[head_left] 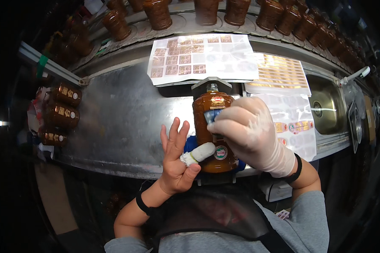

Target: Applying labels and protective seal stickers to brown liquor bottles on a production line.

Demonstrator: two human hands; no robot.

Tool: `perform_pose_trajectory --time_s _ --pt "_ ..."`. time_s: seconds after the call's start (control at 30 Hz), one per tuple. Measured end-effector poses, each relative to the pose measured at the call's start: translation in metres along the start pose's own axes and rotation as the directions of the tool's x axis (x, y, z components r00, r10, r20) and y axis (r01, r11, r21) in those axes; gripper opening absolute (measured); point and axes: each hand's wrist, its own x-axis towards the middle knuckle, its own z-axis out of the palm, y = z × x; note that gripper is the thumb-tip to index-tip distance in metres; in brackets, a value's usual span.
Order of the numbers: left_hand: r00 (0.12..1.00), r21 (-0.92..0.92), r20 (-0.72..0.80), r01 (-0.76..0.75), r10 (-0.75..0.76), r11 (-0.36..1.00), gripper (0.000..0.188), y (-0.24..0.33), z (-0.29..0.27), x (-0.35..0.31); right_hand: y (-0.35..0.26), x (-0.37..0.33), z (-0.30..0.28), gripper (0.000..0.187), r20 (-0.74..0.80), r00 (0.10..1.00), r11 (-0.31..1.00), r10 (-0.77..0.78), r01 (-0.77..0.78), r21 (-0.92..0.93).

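Note:
A brown, glossy bottle (202,107) lies in a holder with blue pads (191,143), its clear neck pointing away from me. It carries a red and gold label near the shoulder and a round green and white one lower down. My left hand (176,162) has its fingers spread; the index finger wears a white cover (202,152) and reaches over the bottle's lower part. In a thin whitish glove, my right hand (251,126) pinches a small blue and white piece (212,115) against the bottle's upper body. The piece is partly hidden by the fingers.
Behind the bottle lies a white label sheet (179,76); gold-striped sheets (278,74) and another label sheet (299,114) are to the right. Several brown bottles stand on a conveyor (183,23) at the back. More labelled bottles (63,116) lie at left. A sink (325,120) is at right.

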Motion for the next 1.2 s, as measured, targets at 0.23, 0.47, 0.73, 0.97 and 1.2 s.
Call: perform_pose_trajectory --time_s 0.23,0.47,0.73,0.97,1.2 --pt "0.977 -0.183 -0.12 0.156 -0.179 0.971 0.05 -0.001 -0.008 -0.01 -0.009 -0.012 -0.015 0.034 0.136 0.991 0.956 0.02 -0.058 0.287" --pt "0.974 -0.253 -0.153 0.125 -0.167 0.959 0.049 -0.003 -0.004 -0.007 0.003 0.001 0.001 0.031 -0.021 0.999 0.999 0.027 -0.026 0.038" --pt "0.967 -0.297 -0.11 0.188 -0.229 0.936 0.047 0.0 -0.005 -0.006 -0.012 -0.009 -0.009 0.035 0.125 0.99 0.928 0.07 -0.111 0.356" --pt "0.97 -0.279 -0.132 0.161 -0.204 0.947 0.045 -0.004 -0.006 -0.01 -0.021 -0.03 -0.013 0.034 0.165 0.983 0.97 -0.086 0.045 0.241" --pt "0.973 -0.3 -0.12 0.156 -0.199 0.941 0.046 0.002 0.0 -0.003 -0.004 -0.033 -0.004 0.038 -0.056 0.968 0.919 0.244 -0.213 0.333"
